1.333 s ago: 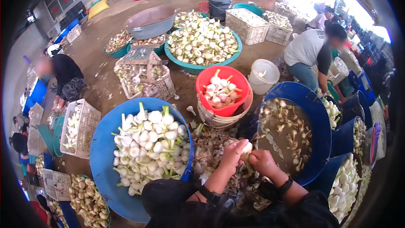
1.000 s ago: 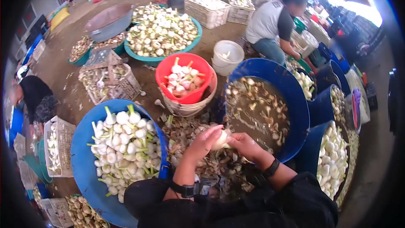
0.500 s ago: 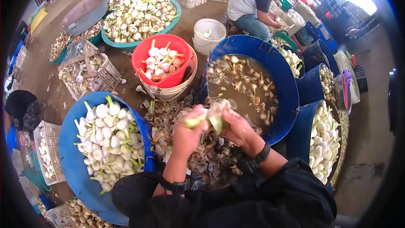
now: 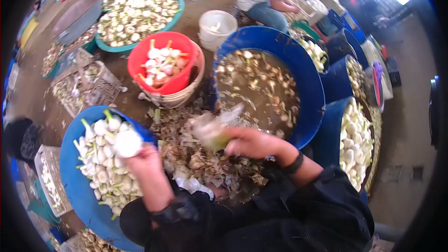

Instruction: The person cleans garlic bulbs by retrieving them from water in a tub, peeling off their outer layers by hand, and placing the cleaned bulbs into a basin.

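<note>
My left hand [image 4: 145, 159] is closed around a white, peeled garlic bulb [image 4: 128, 143], over the near edge of the blue tub [image 4: 77, 191] on the left. That tub holds many clean white garlic bulbs [image 4: 105, 163] with short green stems. Blurred by motion, my right hand [image 4: 247, 141] grips a clump of garlic skin [image 4: 212, 129], pale with a greenish end. Below it lies a heap of papery brown and white skins [image 4: 186, 161]. Just beyond, a large blue tub [image 4: 303, 74] contains murky water with unpeeled garlic bulbs [image 4: 252, 77] in it.
A red bucket [image 4: 135, 63] of pinkish garlic sits inside a pale bucket ahead. A white bucket [image 4: 218, 42] and a wide green basin [image 4: 175, 16] of garlic stand behind. At right is a blue tub [image 4: 324, 130] of white bulbs. Another person [image 4: 261, 0] sits at the back.
My hands have separated. The left went left with the peeled bulb to the blue tub; the right stays near the middle with the loose skin. The camera view has shifted slightly.
</note>
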A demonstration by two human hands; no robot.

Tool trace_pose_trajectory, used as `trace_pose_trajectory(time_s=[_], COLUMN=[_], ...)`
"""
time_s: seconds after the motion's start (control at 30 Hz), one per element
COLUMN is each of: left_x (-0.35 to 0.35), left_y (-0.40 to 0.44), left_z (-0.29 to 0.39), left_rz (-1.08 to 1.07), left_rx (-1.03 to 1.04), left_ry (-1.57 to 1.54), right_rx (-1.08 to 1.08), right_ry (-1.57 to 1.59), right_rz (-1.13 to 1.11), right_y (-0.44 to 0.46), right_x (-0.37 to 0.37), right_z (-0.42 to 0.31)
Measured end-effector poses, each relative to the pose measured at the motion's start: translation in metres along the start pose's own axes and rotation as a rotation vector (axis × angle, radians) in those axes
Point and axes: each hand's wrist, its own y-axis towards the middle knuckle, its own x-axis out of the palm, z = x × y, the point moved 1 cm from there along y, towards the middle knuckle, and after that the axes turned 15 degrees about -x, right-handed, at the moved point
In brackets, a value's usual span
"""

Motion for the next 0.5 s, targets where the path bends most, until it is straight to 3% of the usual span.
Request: trace_pose_trajectory(time_s=[0.03,0.07,0.1,0.13,0.2,0.23,0.3,0.33,0.37,0.4,0.47,0.5], left_x=[0.013,0.025,0.039,0.064,0.097,0.092,0.084,0.073,0.078,0.089,0.082,0.079], left_y=[-0.007,-0.015,-0.025,-0.043,-0.062,-0.059,-0.049,-0.041,-0.039,-0.037,-0.029,-0.026], left_z=[0.02,0.026,0.03,0.027,0.023,0.024,0.038,0.04,0.023,0.0,-0.023,-0.035], left_rz=[0.062,0.08,0.102,0.096,0.011,0.031,0.025,-0.007,0.081,0.172,-0.014,0.088], left_rx=[0.129,0.142,0.159,0.151,0.165,0.163,0.101,0.012,0.09,0.185,0.107,0.105], left_ry=[-0.038,-0.155,-0.271,-0.348,-0.518,-0.514,-0.279,-0.197,0.046,0.284,0.539,0.624], right_rx=[0.065,0.033,0.124,0.05,0.287,0.276,0.346,0.456,0.53,0.575,0.709,0.725], right_ry=[-0.204,-0.29,-0.222,-0.199,-0.023,-0.1,-0.565,-0.709,-0.728,-0.763,-0.843,-0.902], right_rz=[-0.225,-0.193,-0.002,0.18,0.417,0.421,0.142,-0.179,-0.501,-0.683,-0.908,-1.053], right_y=[0.005,0.009,0.015,0.018,0.019,0.013,-0.012,-0.029,-0.049,-0.07,-0.087,-0.105], right_x=[0.007,0.007,0.0,-0.012,-0.046,-0.064,-0.094,-0.099,-0.1,-0.094,-0.084,-0.076], right_z=[0.0,0.007,0.008,0.024,0.054,0.089,0.155,0.197,0.239,0.261,0.258,0.28])
